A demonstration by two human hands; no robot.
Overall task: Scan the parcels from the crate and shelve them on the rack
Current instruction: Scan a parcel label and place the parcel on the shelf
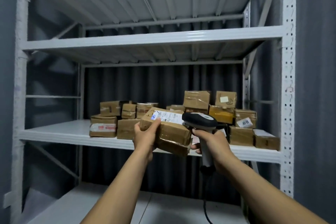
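Gripping the parcel [171, 131] by its left end in the curled fingers [155, 123] of the left hand [145, 138], label [170, 115] tilted up to meet the scanner [200, 120] clenched in the right hand [209, 143] just beside, short of the rack [54, 132].

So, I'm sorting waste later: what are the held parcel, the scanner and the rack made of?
Parcel: brown cardboard, glossy clear tape, paper label. Scanner: seemingly moulded plastic, dark head, grey handle. Rack: probably white-painted steel, given perforated uprights, ribbed decks.

Arms outstretched, left hand [145, 133] gripping, right hand [209, 142] wrapped tight
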